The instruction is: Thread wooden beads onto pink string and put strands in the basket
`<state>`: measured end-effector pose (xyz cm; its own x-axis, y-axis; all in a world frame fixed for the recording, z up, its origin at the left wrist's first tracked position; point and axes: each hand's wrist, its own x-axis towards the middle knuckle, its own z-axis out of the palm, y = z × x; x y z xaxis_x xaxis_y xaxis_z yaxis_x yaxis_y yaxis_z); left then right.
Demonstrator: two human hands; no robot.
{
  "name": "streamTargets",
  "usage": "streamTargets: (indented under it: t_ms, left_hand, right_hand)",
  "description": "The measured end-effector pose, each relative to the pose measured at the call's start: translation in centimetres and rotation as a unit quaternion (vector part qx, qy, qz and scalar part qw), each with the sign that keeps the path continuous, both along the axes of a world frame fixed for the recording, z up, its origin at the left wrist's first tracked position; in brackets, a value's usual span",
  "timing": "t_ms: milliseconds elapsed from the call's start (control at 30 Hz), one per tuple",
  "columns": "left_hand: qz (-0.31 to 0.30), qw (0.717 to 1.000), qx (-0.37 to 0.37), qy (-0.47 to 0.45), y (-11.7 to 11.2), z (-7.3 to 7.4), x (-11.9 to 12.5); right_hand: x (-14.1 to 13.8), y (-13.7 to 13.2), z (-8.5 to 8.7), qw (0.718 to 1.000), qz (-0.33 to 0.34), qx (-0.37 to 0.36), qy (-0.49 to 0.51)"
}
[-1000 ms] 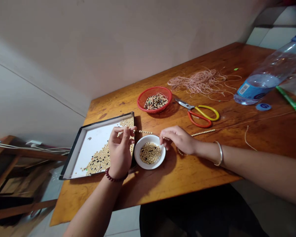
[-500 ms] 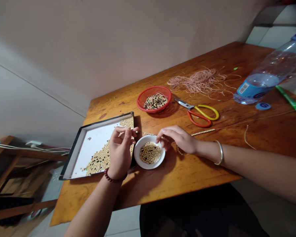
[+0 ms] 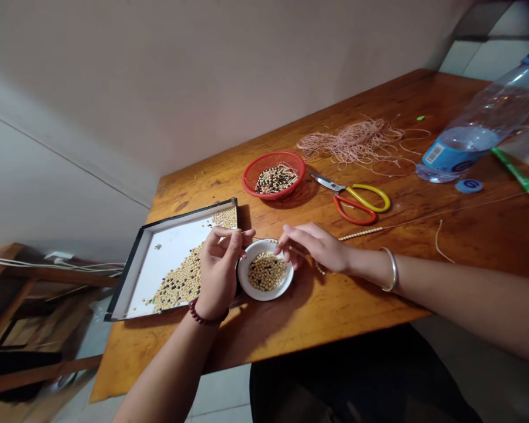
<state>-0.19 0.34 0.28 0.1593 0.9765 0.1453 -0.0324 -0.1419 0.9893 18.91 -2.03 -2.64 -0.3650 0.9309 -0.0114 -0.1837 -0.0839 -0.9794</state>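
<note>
My left hand [image 3: 220, 261], closed in a pinch at the left rim of the white bowl [image 3: 241, 281], grips the end of a thin dark needle or wire [image 3: 259, 238] that spans the bowl's top. At the bowl's right rim, my right hand [image 3: 315, 247] is curled around a string of pale beads [image 3: 359, 234]. That string comes out behind the hand and trails right on a thin thread. Loose beads [image 3: 267, 273], mostly cream with some dark ones, fill the bowl. Fingers partly hide the strung beads.
A black-edged white tray [image 3: 158, 241] with many loose beads lies left. Behind are a red basket [image 3: 273, 157] of beads, scissors [image 3: 361, 202] and tangled pink thread [image 3: 357, 141]. A plastic bottle [image 3: 461, 147], its cap [image 3: 468, 185] and a green strip [image 3: 520, 179] are right.
My left hand has moved slightly right, closer to my right hand. The beads seen earlier between the hands now show less, and the bead at my left fingertips is out of sight.
</note>
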Motion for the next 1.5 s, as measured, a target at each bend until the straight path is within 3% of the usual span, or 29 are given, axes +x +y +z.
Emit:
streamTargets:
  t_ms: [133, 267, 400, 500, 667, 833, 1000, 1233, 1500]
  left_hand:
    - [0.015, 1.000, 0.005, -0.006, -0.1, -0.2, 0.1]
    - [0.049, 0.998, 0.004, -0.034, 0.1, -0.2, 0.1]
    - [0.028, 1.000, 0.012, -0.003, -0.1, -0.4, 0.2]
    - [0.013, 1.000, 0.019, 0.014, -0.3, -0.6, 0.3]
    - [0.045, 0.999, 0.020, -0.019, -0.2, -0.4, 0.3]
    - [0.018, 1.000, 0.006, -0.010, -0.2, -0.7, 0.4]
    - [0.040, 0.999, 0.018, -0.018, -0.3, -0.7, 0.4]
    - [0.003, 1.000, 0.019, 0.005, -0.3, -1.1, 0.3]
    - [0.029, 0.997, 0.060, 0.038, -0.6, -1.5, 0.5]
  right_hand:
    - [0.0, 0.0, 0.1, 0.998, 0.004, 0.040, -0.039]
    - [0.4, 0.1, 0.0, 0.999, -0.011, 0.028, -0.023]
    - [0.2, -0.1, 0.2, 1.000, 0.015, 0.003, 0.004]
    - [-0.1, -0.1, 0.2, 0.999, 0.005, 0.027, -0.018]
    - [0.1, 0.2, 0.0, 0.999, -0.031, 0.041, -0.002]
    - [0.1, 0.1, -0.2, 0.998, -0.005, 0.057, -0.035]
    - [-0.1, 0.1, -0.7, 0.996, -0.040, 0.055, -0.050]
    - [0.0, 0.0, -0.1, 1.000, 0.008, 0.023, -0.018]
    - [-0.3, -0.2, -0.2, 0.999, -0.019, 0.035, -0.035]
